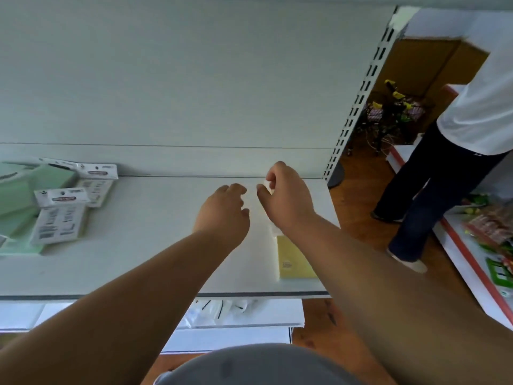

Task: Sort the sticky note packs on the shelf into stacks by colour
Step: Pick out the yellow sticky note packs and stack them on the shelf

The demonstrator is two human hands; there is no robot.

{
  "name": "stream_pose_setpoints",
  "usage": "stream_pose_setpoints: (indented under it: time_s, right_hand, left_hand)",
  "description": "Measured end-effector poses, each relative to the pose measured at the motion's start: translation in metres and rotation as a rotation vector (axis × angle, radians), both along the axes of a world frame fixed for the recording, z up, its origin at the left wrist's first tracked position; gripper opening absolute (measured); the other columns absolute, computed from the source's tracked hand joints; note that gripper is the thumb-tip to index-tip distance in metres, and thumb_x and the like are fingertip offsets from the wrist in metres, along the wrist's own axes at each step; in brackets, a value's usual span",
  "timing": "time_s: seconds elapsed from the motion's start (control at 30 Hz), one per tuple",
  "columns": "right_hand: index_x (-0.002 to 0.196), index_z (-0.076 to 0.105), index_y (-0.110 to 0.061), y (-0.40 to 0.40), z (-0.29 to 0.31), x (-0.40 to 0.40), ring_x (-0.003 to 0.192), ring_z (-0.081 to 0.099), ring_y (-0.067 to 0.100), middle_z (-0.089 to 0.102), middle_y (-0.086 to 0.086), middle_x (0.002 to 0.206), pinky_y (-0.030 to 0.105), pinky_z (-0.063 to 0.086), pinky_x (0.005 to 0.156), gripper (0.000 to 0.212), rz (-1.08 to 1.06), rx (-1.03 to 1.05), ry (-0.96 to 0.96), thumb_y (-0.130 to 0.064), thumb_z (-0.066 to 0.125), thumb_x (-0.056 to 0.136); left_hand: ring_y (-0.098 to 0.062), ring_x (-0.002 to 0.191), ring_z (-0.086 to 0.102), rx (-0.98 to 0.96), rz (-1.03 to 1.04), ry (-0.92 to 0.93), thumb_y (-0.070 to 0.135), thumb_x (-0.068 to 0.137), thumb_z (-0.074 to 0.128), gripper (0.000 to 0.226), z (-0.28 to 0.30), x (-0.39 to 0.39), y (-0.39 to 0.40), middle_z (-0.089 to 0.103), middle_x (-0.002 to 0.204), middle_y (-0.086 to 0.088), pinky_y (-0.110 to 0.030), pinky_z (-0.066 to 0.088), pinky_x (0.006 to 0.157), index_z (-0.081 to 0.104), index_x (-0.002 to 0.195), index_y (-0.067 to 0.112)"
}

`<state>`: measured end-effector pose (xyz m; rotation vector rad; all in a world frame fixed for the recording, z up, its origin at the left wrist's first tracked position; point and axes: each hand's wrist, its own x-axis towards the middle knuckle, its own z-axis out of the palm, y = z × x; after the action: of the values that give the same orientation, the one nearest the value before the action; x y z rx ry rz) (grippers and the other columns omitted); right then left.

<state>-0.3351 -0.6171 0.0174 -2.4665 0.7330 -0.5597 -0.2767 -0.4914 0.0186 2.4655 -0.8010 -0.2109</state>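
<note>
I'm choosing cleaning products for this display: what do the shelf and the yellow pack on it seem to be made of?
The shelf looks like painted metal with a smooth matt white finish; the slotted upright beside it suggests steel. The yellow pack looks like paper sheets, probably in clear film, though no gloss shows plainly.

The shelf (138, 259) is white, with a dark grey front edge. The sticky note pack (294, 257) on its right side is pale yellow. The packs (19, 190) on the left are light green, and their header cards (59, 197) are white with small black print and a red label. The floor (358, 195) is brown wood.
</note>
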Motion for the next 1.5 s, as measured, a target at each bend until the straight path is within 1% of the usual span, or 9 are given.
stream_pose_setpoints:
  time_s: [0.3,0.5,0.67,0.77,0.87,1.0,1.13,1.3,1.5]
  right_hand:
    - [0.087,0.053,-0.022,0.156,-0.003,0.097,0.073,0.053,0.010,0.058,-0.008,0.084,0.021,0.037,0.058,0.012,0.203,0.259,0.079,-0.032,0.060,0.089]
    - [0.105,0.061,-0.016,0.249,-0.021,0.162,0.093,0.058,0.020,0.064,0.001,0.104,0.029,0.046,0.078,0.022,0.255,0.400,0.241,-0.032,0.059,0.090]
    - [0.092,0.067,-0.012,0.287,-0.022,0.187,0.085,0.066,0.027,0.070,0.008,0.097,0.036,0.057,0.075,0.016,0.049,0.910,0.165,-0.013,0.050,0.090]
    - [0.082,0.065,-0.013,0.293,-0.012,0.193,0.064,0.063,0.021,0.069,0.007,0.076,0.026,0.042,0.050,0.027,-0.103,1.277,0.006,-0.003,0.043,0.092]
    - [0.098,0.064,-0.007,0.286,-0.006,0.185,0.061,0.061,0.020,0.066,0.010,0.076,0.026,0.037,0.049,0.030,-0.127,1.452,-0.086,0.005,0.037,0.091]
    - [0.103,0.063,-0.009,0.265,-0.005,0.164,0.067,0.063,0.019,0.068,0.010,0.089,0.027,0.042,0.054,0.014,-0.113,1.196,-0.072,-0.007,0.054,0.092]
    - [0.106,0.062,-0.011,0.235,-0.008,0.142,0.069,0.062,0.019,0.068,0.008,0.096,0.029,0.045,0.056,0.021,-0.201,1.031,-0.065,-0.024,0.065,0.089]
    - [0.115,0.056,-0.021,0.180,-0.006,0.103,0.082,0.065,0.021,0.066,0.002,0.102,0.031,0.050,0.061,0.034,-0.304,0.926,-0.163,-0.010,0.066,0.085]
    - [0.097,0.060,-0.026,0.103,-0.004,0.060,0.085,0.061,0.012,0.061,-0.016,0.089,0.037,0.055,0.081,0.023,-0.307,0.550,-0.085,-0.013,0.070,0.081]
  left_hand:
    - [-0.008,0.080,0.056,-0.074,0.204,0.060,0.019,0.084,0.061,0.030,-0.013,0.086,0.172,0.061,0.097,0.009,-0.020,0.038,0.076,0.063,0.115,0.022]
    - [-0.026,0.098,0.061,-0.028,0.277,-0.020,0.021,0.078,0.066,0.037,-0.021,0.151,0.263,0.060,0.115,-0.006,-0.035,0.049,0.089,0.063,0.115,0.019]
    - [-0.030,0.108,0.058,0.043,0.185,0.017,0.031,0.074,0.070,0.052,-0.022,0.164,0.286,0.058,0.121,-0.008,-0.040,0.049,0.093,0.057,0.124,0.020]
    - [-0.027,0.112,0.056,0.028,0.127,0.059,0.040,0.071,0.075,0.067,-0.022,0.168,0.289,0.058,0.123,-0.006,-0.039,0.047,0.095,0.051,0.130,0.019]
    - [-0.018,0.102,0.058,-0.107,0.115,0.091,0.025,0.074,0.073,0.057,-0.014,0.170,0.286,0.060,0.118,0.000,-0.028,0.046,0.088,0.055,0.127,0.019]
    - [-0.011,0.084,0.062,-0.349,0.238,0.171,0.009,0.079,0.061,0.036,0.005,0.159,0.275,0.067,0.096,0.011,-0.025,0.046,0.075,0.066,0.110,0.028]
    - [-0.020,0.088,0.069,-0.747,0.390,0.694,-0.002,0.083,0.063,0.035,0.001,0.151,0.245,0.070,0.099,-0.004,-0.040,0.058,0.085,0.063,0.109,0.022]
    - [-0.020,0.075,0.071,-0.587,0.207,0.653,0.000,0.086,0.063,0.035,-0.011,0.122,0.192,0.066,0.095,-0.001,-0.039,0.061,0.075,0.053,0.109,0.025]
    - [-0.007,0.075,0.067,-0.321,0.025,0.426,0.021,0.083,0.069,0.035,-0.016,0.081,0.119,0.067,0.093,0.012,-0.031,0.056,0.066,0.051,0.111,0.030]
